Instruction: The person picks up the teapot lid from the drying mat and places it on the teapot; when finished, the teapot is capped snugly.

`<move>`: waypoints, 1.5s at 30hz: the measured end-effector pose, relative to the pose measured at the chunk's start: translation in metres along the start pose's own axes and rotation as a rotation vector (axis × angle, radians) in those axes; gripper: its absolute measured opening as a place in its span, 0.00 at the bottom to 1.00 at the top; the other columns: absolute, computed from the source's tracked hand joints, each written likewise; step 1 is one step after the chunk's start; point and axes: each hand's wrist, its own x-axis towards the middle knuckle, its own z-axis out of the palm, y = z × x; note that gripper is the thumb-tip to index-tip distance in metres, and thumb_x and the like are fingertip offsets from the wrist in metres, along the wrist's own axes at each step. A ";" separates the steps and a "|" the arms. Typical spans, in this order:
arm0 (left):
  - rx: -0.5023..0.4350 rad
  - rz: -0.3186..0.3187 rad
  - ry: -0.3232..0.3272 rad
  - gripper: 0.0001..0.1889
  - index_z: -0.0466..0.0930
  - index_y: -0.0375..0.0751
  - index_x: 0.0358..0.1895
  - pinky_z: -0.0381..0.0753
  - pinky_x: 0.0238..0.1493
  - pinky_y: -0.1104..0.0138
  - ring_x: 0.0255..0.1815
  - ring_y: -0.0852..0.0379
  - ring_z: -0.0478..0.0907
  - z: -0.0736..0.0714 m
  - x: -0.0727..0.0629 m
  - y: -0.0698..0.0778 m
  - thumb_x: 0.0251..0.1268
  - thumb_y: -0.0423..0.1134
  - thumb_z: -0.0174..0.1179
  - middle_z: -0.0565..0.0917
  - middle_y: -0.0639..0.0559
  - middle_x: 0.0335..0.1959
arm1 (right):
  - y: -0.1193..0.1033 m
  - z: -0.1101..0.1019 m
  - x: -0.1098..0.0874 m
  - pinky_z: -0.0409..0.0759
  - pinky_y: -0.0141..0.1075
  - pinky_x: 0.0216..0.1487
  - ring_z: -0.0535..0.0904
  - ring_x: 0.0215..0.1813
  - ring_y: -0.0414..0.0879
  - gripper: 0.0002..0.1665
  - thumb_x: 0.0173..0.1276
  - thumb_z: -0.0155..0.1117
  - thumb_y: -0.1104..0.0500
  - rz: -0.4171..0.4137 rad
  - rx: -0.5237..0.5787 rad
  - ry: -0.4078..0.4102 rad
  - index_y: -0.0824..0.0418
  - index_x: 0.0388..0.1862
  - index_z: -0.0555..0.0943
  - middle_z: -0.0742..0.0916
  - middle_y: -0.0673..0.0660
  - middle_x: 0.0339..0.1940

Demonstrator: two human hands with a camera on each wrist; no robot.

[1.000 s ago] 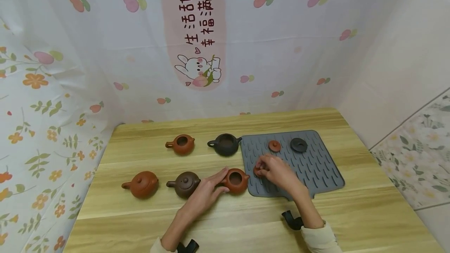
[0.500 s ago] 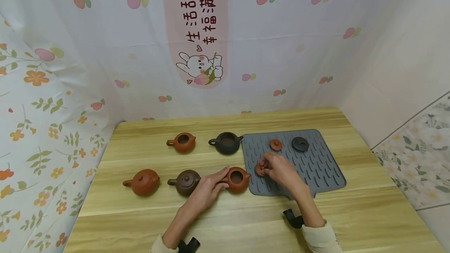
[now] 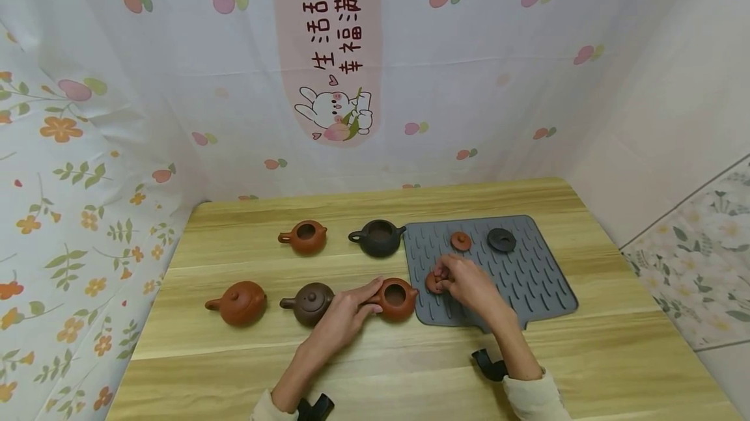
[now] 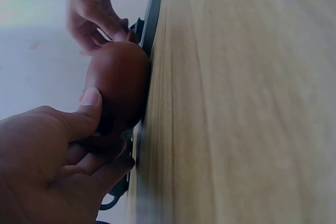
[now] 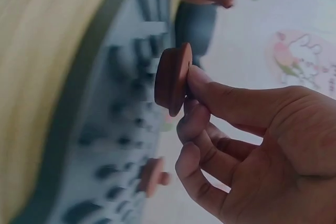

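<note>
My left hand [image 3: 344, 313] grips the handle of an open reddish-brown teapot [image 3: 400, 308]. In the left wrist view, the thumb lies against the back of the teapot [image 4: 118, 72] and the fingers curl under its handle. My right hand [image 3: 469, 285] pinches the knob of a small reddish-brown lid [image 3: 433, 283] over the grey mat's left part. The right wrist view shows this lid [image 5: 172, 80] apart from the mat, between thumb and index finger; its knob is hidden. A second reddish lid [image 3: 461, 241] and a black lid [image 3: 501, 240] lie farther back on the mat [image 3: 545, 278].
Behind stand two lidless teapots, an orange-brown one [image 3: 310, 246] and a black one [image 3: 379, 248]. To the left are two lidded teapots, one reddish [image 3: 243, 312] and one dark brown [image 3: 309, 312], the latter close to my left hand. A patterned curtain [image 3: 498, 115] hangs behind the table.
The pinched lid has shifted slightly and more of it shows beside my right fingers. My left hand keeps its hold on the teapot. The whole head view has shifted a little.
</note>
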 end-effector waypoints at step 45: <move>-0.045 -0.040 0.049 0.27 0.80 0.33 0.75 0.88 0.64 0.49 0.70 0.41 0.84 0.004 0.001 0.000 0.76 0.37 0.68 0.83 0.38 0.71 | -0.064 -0.004 0.000 0.80 0.33 0.33 0.83 0.37 0.43 0.10 0.70 0.79 0.69 -0.233 -0.011 0.016 0.57 0.42 0.86 0.85 0.50 0.40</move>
